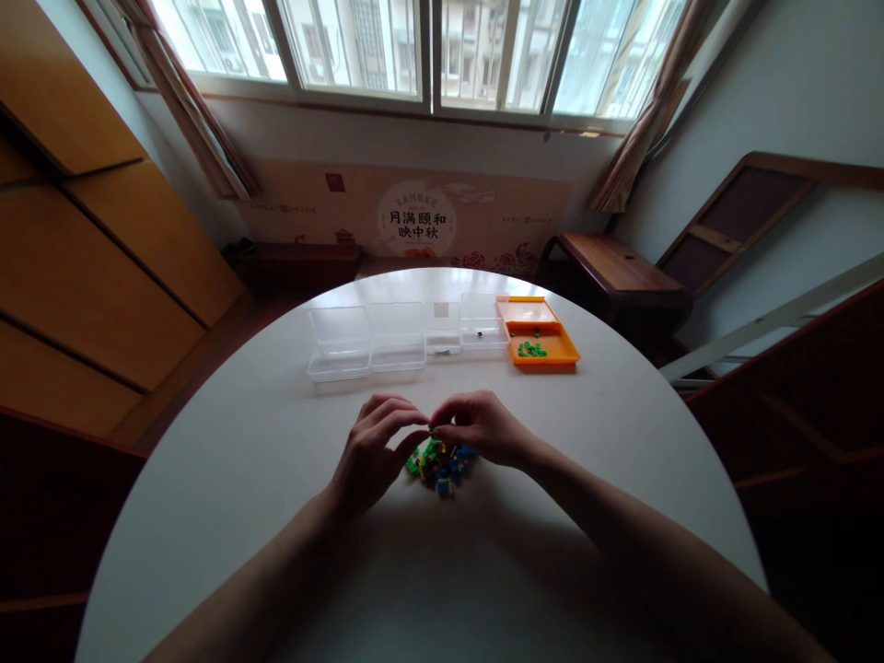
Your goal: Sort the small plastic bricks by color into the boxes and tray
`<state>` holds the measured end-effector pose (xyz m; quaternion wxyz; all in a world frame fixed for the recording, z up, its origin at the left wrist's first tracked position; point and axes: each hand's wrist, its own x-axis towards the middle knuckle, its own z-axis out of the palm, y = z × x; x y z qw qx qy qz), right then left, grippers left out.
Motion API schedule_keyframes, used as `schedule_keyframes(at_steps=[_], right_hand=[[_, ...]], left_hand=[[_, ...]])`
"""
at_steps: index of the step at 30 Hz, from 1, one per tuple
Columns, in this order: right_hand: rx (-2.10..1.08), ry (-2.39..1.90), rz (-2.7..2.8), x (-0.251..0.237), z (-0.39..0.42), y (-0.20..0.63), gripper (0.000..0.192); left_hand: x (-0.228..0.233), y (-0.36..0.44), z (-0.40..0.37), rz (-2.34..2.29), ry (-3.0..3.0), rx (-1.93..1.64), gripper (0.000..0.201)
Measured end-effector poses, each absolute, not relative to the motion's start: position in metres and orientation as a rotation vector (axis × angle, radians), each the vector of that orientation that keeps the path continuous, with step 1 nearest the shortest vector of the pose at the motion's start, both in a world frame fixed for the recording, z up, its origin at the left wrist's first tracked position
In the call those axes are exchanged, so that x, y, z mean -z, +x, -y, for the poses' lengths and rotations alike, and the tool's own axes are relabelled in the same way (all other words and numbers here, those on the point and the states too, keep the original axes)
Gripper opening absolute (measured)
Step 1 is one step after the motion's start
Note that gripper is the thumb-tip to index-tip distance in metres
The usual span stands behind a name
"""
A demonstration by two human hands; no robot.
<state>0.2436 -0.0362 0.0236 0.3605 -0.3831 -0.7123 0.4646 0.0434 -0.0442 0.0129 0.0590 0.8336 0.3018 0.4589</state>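
Observation:
A heap of small toy bricks [443, 468] in green, blue and yellow lies on the white round table [241, 516]. Just above its far side my left hand [373, 451] and my right hand [483, 428] meet at the fingertips. Between them is a tiny green brick [432, 429], mostly covered by the fingers. The thumb and index finger of my right hand pinch it from the right. From the left, my left thumb and index finger close on the same piece, the other fingers curved above. Its exact shape is too small to make out.
Beyond my hands an orange box [563, 357] with its lid raised holds several green bricks [531, 349]. To its left stand open clear plastic boxes [399, 354]; a small dark piece [480, 334] lies in one. A wooden chair [622, 267] is past the table's far right edge.

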Motion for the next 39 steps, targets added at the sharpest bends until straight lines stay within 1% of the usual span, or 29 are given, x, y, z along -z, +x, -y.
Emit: schedule_keyframes(at_steps=[3,8,14,17,20,26,31,34,36,39], right_hand=[[-0.934,-0.977,1.987,-0.028,0.038,0.245,0.004],[-0.714,-0.993,2.049,-0.027,0.028,0.256,0.005],[-0.325,-1.381,1.816,-0.021,-0.005,0.301,0.012],[-0.206,-1.616,1.595,-0.015,-0.020,0.331,0.017],[-0.183,-1.746,1.443,-0.003,-0.030,0.354,0.022],[-0.240,-1.734,1.340,0.014,-0.036,0.369,0.029],[-0.214,-1.679,1.403,0.014,-0.034,0.361,0.030],[-0.187,-1.631,1.467,0.012,-0.031,0.354,0.031],[-0.163,-1.589,1.506,0.011,-0.030,0.350,0.030],[-0.157,-1.543,1.544,0.010,-0.028,0.346,0.029]], left_hand=[[-0.013,0.044,0.044,-0.956,2.539,-1.365,0.010],[-0.011,0.044,0.044,-1.019,2.577,-1.263,0.008],[-0.008,0.043,0.045,-0.994,2.640,-1.180,0.003],[-0.008,0.043,0.045,-0.978,2.661,-1.166,0.001],[-0.009,0.043,0.045,-0.977,2.675,-1.166,0.003],[-0.007,0.044,0.045,-1.076,2.655,-1.137,0.008],[-0.004,0.045,0.046,-1.205,2.648,-0.868,0.029],[-0.003,0.045,0.045,-1.242,2.686,-0.775,0.026],[-0.002,0.045,0.044,-1.237,2.706,-0.800,0.021],[0.000,0.044,0.044,-1.202,2.714,-0.890,0.020]])
